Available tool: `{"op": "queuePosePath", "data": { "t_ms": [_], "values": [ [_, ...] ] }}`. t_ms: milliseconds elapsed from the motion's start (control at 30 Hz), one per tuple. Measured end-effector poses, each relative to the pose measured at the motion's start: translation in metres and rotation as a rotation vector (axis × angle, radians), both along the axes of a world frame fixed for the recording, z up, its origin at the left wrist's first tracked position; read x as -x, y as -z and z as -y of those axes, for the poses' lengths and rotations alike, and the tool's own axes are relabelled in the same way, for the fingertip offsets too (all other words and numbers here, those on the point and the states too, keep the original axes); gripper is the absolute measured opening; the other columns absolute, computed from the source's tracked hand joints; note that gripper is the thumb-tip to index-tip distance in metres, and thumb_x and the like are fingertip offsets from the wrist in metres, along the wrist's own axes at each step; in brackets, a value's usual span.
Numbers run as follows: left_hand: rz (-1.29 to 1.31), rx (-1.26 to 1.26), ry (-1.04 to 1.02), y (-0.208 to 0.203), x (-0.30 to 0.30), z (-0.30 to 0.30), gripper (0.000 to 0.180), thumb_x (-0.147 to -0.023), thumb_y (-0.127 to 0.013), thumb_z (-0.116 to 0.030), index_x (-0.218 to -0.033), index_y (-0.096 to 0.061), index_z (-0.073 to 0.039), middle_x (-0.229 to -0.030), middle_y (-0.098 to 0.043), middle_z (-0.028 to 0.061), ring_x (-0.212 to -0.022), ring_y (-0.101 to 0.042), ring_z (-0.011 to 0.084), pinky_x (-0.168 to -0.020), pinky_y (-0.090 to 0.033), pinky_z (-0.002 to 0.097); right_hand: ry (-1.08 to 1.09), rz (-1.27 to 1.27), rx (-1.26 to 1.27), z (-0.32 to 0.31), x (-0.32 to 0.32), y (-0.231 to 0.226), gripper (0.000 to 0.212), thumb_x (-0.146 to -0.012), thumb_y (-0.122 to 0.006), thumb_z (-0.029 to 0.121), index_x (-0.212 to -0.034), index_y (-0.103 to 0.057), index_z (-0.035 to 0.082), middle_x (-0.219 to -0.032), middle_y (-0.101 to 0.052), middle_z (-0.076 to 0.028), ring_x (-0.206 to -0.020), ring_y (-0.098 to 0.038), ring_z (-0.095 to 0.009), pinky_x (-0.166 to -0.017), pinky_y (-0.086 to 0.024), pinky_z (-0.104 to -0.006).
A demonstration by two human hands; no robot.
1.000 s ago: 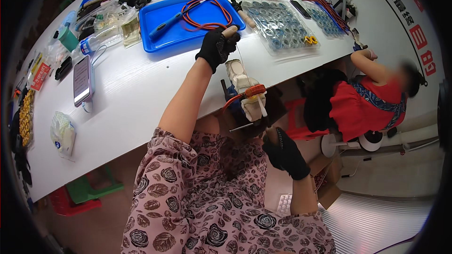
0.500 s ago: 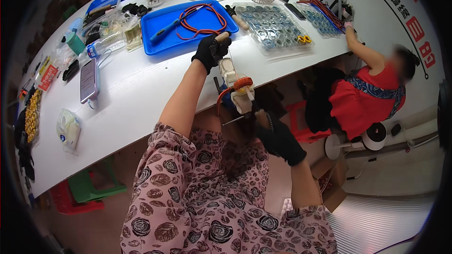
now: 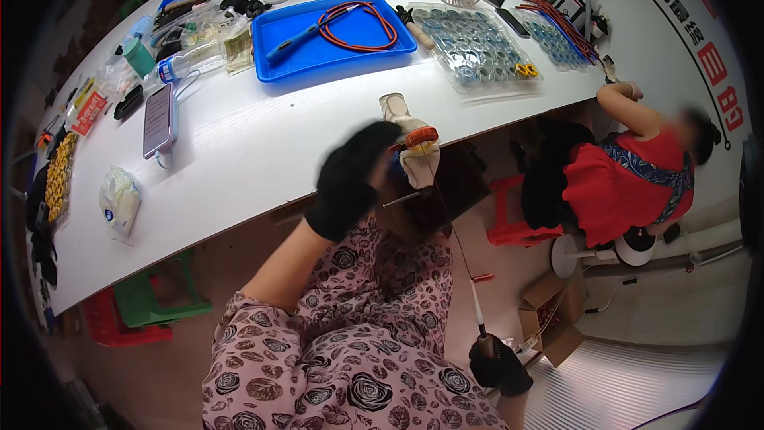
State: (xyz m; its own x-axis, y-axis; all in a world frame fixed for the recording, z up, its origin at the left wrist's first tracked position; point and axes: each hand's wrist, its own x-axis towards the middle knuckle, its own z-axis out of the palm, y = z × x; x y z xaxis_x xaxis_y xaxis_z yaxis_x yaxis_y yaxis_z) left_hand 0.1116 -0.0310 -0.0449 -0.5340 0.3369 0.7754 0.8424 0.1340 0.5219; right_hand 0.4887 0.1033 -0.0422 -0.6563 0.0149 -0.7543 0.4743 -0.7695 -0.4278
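Observation:
At the table's front edge stands a clamp (image 3: 420,166) wrapped in pale cloth, with an orange-red tube piece (image 3: 421,137) across it. Close by on its left is my left hand (image 3: 348,179), black-gloved and smeared by motion, so its fingers are unclear. My right hand (image 3: 500,365), gloved in black too, is low at the right beside my lap, closed around the brown handle of a tool with a white shaft (image 3: 477,307). A thin taut line (image 3: 458,243) runs from this tool up to the clamp. Near the shaft's tip sits a small orange-red piece (image 3: 482,278).
Beyond the clamp lie a blue tray (image 3: 270,72) with a blue-handled tool and a coiled red cord, and a clear tray (image 3: 477,44) of round pieces. A phone (image 3: 159,121) lies left. A person in red (image 3: 613,175) sits right, above an open carton (image 3: 549,310).
My right hand has drawn down and away from the clamp with the tool, the line stretched between. My left hand has come back from a tan handle beyond the clamp to its left side.

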Motion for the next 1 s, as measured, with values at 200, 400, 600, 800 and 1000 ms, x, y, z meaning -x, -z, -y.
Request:
{"op": "queuePosePath", "data": {
  "t_ms": [200,400,600,800,1000],
  "values": [
    [-0.212,0.369,0.373,0.017,-0.040,-0.018,0.048,-0.071,-0.064,-0.011,-0.118,-0.055,-0.014,-0.104,-0.059,0.0070,-0.087,-0.059,0.0272,-0.073,-0.050,0.0374,0.122,-0.007,-0.246,0.005,-0.001,-0.003,0.017,-0.088,-0.053,0.009,-0.104,-0.052,0.005,-0.080,-0.054,-0.002,-0.058,-0.050,-0.010,-0.043,-0.035,-0.0201],
    [-0.292,0.217,0.388,0.011,-0.029,-0.021,0.047,-0.067,-0.063,-0.022,-0.113,-0.056,-0.012,-0.088,-0.051,0.0035,-0.080,-0.056,0.0191,-0.063,-0.048,0.0319,-0.125,0.125,-1.302,0.006,0.032,-0.001,0.028,-0.082,-0.059,0.006,-0.108,-0.050,0.001,-0.080,-0.058,-0.006,-0.067,-0.059,-0.014,-0.058,-0.048,-0.0275],
    [-0.332,0.054,0.326,-0.008,-0.006,0.010,0.037,-0.079,-0.060,-0.016,-0.114,-0.057,-0.005,-0.106,-0.062,0.0113,-0.083,-0.062,0.0264,-0.069,-0.050,0.0344,-0.173,0.090,-1.280,0.006,0.057,0.003,0.027,-0.081,-0.061,0.010,-0.105,-0.052,0.001,-0.081,-0.063,-0.009,-0.072,-0.065,-0.023,-0.061,-0.050,-0.0309],
    [0.780,-0.890,0.579,-0.020,0.036,0.000,0.033,-0.093,-0.047,-0.013,-0.122,-0.045,0.002,-0.096,-0.062,0.0176,-0.067,-0.058,0.0198,-0.057,-0.047,0.0299,-0.334,0.052,-1.473,0.011,0.089,-0.004,0.032,-0.081,-0.064,0.017,-0.107,-0.051,0.004,-0.083,-0.065,-0.014,-0.073,-0.067,-0.027,-0.061,-0.051,-0.0336],
    [0.815,-0.935,0.525,-0.042,0.079,-0.007,0.033,-0.092,-0.053,-0.020,-0.118,-0.048,-0.001,-0.084,-0.062,0.0130,-0.061,-0.056,0.0157,-0.051,-0.044,0.0256,-0.477,0.178,-1.404,0.011,0.113,-0.004,0.037,-0.080,-0.064,0.024,-0.109,-0.050,0.006,-0.085,-0.065,-0.019,-0.078,-0.065,-0.034,-0.064,-0.051,-0.0383]
  ]
}}
